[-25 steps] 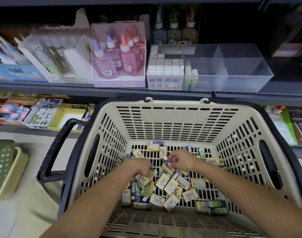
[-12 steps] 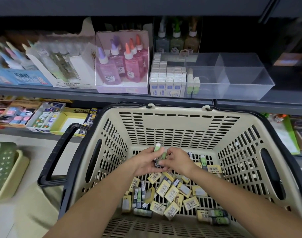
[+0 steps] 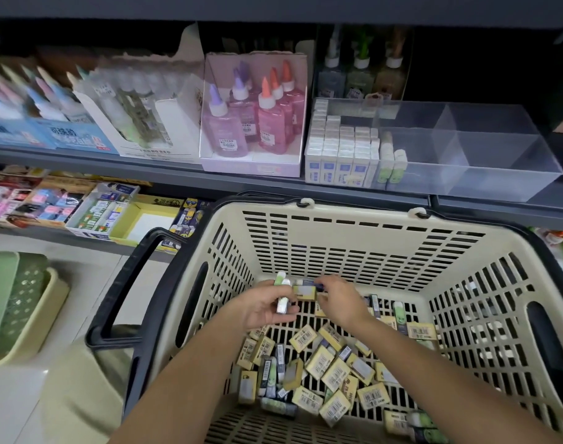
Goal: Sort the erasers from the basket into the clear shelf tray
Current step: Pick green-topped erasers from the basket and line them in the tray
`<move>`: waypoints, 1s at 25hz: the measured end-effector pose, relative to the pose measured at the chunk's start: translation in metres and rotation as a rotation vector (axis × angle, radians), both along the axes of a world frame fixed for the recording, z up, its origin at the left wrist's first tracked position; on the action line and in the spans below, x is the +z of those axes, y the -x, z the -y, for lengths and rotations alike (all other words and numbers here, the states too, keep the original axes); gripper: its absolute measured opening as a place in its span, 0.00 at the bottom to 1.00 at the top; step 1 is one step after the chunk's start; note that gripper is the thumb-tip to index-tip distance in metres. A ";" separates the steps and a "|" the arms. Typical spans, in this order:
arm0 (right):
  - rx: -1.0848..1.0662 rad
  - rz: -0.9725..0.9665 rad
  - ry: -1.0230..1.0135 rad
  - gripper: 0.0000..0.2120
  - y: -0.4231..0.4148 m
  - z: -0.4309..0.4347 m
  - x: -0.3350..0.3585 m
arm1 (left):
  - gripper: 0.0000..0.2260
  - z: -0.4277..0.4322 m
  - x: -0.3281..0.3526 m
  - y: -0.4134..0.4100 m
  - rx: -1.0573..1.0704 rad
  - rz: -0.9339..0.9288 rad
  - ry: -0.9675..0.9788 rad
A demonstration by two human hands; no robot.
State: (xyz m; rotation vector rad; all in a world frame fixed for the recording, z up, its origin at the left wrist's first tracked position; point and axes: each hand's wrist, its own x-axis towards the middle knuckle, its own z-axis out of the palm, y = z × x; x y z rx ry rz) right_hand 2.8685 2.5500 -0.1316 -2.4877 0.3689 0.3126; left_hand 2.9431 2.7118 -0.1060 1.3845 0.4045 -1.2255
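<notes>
Where left grip (image 3: pixel 263 308) curls, erasers (image 3: pixel 281 303) within

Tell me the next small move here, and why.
Probably raise the left grip to the tray and stand its green erasers beside the green ones there. It holds a few above the basket's pile, while the right grip pinches another eraser beside them.
</notes>
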 end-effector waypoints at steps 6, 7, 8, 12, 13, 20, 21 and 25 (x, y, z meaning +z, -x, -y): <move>-0.047 -0.103 0.076 0.13 0.000 -0.007 -0.015 | 0.13 -0.001 -0.011 -0.001 0.000 -0.010 -0.052; -0.061 -0.114 0.065 0.11 0.001 -0.005 -0.014 | 0.13 -0.001 -0.011 -0.002 0.006 -0.009 -0.054; -0.066 -0.126 0.058 0.10 0.002 -0.001 -0.011 | 0.13 -0.001 -0.010 -0.002 0.013 -0.009 -0.051; -0.173 -0.127 -0.143 0.05 0.007 0.018 0.005 | 0.15 0.004 -0.007 0.000 0.033 -0.023 0.029; -0.205 -0.117 -0.246 0.04 0.009 0.020 0.009 | 0.15 0.007 -0.005 0.002 0.009 -0.022 0.057; -0.315 -0.012 -0.648 0.05 0.031 0.018 0.048 | 0.16 0.034 0.013 0.021 0.043 0.041 0.160; -0.294 -0.023 -0.675 0.06 0.032 0.019 0.052 | 0.17 0.034 0.017 0.019 0.029 0.031 0.162; -0.146 -0.106 -0.616 0.05 0.037 0.018 0.059 | 0.20 0.028 0.022 0.013 -0.050 0.026 0.128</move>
